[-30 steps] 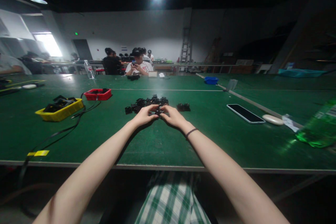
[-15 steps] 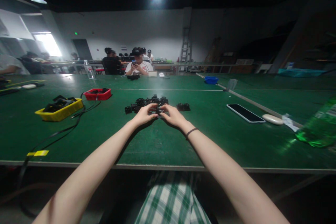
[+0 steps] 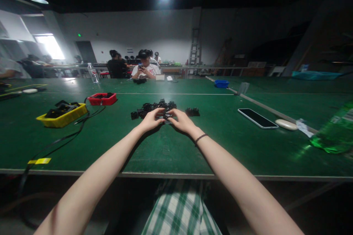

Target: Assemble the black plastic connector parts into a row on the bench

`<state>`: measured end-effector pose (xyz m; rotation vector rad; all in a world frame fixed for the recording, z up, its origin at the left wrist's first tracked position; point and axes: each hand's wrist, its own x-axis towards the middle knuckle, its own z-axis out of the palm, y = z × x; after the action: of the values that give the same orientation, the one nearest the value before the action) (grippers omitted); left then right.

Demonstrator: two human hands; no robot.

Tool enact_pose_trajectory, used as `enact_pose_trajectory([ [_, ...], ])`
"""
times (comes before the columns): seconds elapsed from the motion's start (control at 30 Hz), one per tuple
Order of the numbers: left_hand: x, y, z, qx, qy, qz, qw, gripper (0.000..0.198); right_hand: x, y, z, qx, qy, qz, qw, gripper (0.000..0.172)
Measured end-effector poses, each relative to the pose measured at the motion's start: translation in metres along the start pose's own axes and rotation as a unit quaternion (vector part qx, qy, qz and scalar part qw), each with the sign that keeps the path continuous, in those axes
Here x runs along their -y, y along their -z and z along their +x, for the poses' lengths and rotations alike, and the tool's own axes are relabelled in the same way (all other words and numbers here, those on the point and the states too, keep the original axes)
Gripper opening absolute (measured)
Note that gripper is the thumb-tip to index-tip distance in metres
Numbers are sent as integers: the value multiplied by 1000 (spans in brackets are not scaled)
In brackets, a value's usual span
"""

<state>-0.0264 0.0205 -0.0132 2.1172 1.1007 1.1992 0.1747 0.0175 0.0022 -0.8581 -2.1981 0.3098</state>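
Observation:
My left hand (image 3: 150, 120) and my right hand (image 3: 182, 120) meet over the green table (image 3: 165, 147), fingers pinched together on a small black part (image 3: 166, 116) held between them. Just beyond the fingertips lies a pile of several small black parts (image 3: 153, 108). A separate little cluster of black parts (image 3: 192, 111) sits to the right of the pile. A dark band circles my right wrist.
A yellow tray (image 3: 62, 116) and a red tray (image 3: 102, 98) with black items stand at the left, a black cable trailing from them. A phone (image 3: 257, 118), a white oval object (image 3: 286, 124) and a green bottle (image 3: 335, 132) lie at the right. People sit at the far side.
Both hands stay pinched on the black part at the same spot; only the fingers shift slightly.

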Motion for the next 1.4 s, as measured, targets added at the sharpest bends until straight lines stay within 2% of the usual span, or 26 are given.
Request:
enact_pose_trajectory([
  [0.33, 4, -1, 1, -5, 14, -25, 1000, 52, 1, 1, 0, -14, 4, -21, 1000, 21],
  [1.4, 1, -2, 0, -7, 14, -31, 999, 51, -1, 0, -1, 9, -1, 0, 1000, 20],
])
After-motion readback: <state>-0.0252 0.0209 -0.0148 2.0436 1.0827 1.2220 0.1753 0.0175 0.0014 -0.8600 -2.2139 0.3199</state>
